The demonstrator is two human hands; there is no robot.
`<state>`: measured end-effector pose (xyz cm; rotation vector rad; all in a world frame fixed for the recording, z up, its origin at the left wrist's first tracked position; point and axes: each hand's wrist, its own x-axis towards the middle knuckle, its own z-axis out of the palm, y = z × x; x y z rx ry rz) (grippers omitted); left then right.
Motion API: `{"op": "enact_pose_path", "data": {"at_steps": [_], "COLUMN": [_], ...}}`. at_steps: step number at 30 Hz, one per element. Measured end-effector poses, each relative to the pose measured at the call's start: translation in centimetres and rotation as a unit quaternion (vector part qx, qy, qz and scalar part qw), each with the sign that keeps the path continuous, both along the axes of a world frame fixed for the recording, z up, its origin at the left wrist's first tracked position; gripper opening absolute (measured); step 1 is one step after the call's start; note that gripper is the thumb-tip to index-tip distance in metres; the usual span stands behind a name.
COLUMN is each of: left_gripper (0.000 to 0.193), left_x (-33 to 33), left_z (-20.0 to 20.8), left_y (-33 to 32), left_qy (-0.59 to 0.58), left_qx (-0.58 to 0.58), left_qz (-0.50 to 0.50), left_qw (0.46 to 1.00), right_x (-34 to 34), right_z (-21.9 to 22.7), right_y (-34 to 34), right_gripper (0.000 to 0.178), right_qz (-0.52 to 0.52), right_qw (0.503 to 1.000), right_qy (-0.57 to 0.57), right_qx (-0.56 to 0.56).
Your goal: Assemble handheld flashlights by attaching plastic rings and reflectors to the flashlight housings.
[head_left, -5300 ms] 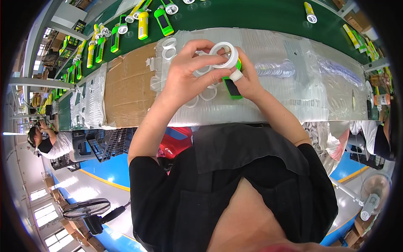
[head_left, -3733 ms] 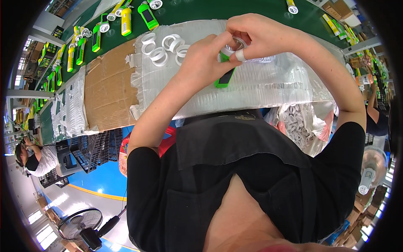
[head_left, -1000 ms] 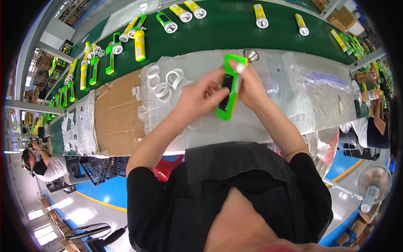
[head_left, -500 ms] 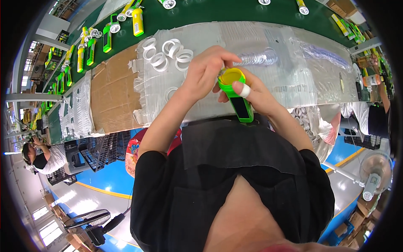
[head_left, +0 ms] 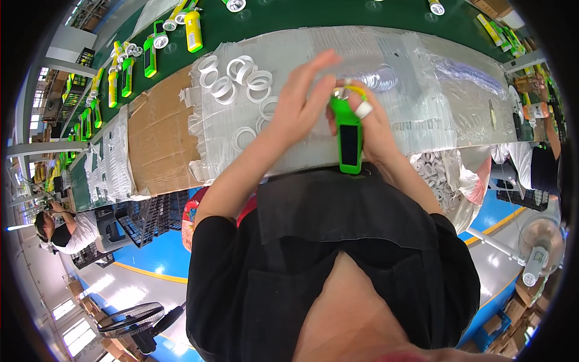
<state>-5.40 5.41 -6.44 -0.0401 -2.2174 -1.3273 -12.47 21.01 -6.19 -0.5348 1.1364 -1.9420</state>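
A green flashlight (head_left: 349, 142) with a dark panel lies against my right hand (head_left: 375, 123). My right fingers and thumb, which has a white wrap on it, close around the head end. Some shiny silver and a bit of yellow show there, but the rest of the head is hidden. My left hand (head_left: 300, 101) is just left of the flashlight, its fingers stretched out and blurred at the tips; no object shows in it. Several white rings (head_left: 225, 90) lie loose on the plastic-covered bench to the left. Beyond my hands lies a row of clear round discs (head_left: 379, 78).
Several green and yellow flashlights (head_left: 193, 31) stand and lie on the dark green belt (head_left: 271, 21) beyond the bench. Brown cardboard (head_left: 163, 139) covers the bench at left. A bag of white rings (head_left: 435, 175) hangs at the near right. Clear film (head_left: 469, 80) lies at far right.
My left hand has come away from the flashlight's head and its fingers have straightened. The flashlight has turned more upright in my right hand, and its wide yellow opening no longer shows.
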Motion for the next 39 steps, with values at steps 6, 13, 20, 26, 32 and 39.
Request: {"op": "enact_pose_path", "data": {"at_steps": [6, 13, 20, 26, 32, 39], "left_gripper": [0.053, 0.046, 0.04, 0.041, 0.033, 0.057], "left_x": [-2.5, -1.1, 2.8, 3.3, 3.3, 7.0], "left_z": [-3.6, -0.2, 1.2, 0.9, -0.3, 1.2], "left_y": [-2.8, -2.5, -0.1, 0.0, 0.3, -2.9], "left_qy": [-0.115, -0.072, -0.018, 0.044, 0.099, 0.085], "left_qx": [-0.306, -0.101, -0.077, -0.14, -0.107, -0.174], "left_qz": [0.08, 0.023, -0.066, -0.071, -0.033, 0.139], "left_qw": [0.942, 0.992, 0.995, 0.987, 0.989, 0.971], "right_x": [-1.3, -0.9, 0.0, 0.6, 0.9, -1.1], "right_z": [0.4, 0.5, 0.9, 1.0, 0.2, 1.0], "right_y": [1.2, 1.1, 0.5, 0.3, -0.4, -4.1], "right_gripper": [0.047, 0.049, 0.051, 0.051, 0.044, 0.038], "right_qz": [-0.026, 0.005, 0.066, 0.105, 0.144, 0.136], "right_qw": [0.998, 0.998, 0.996, 0.99, 0.987, 0.972], "right_qy": [0.037, 0.046, 0.044, 0.085, 0.056, 0.168], "right_qx": [0.042, 0.041, 0.031, 0.05, 0.038, -0.096]}}
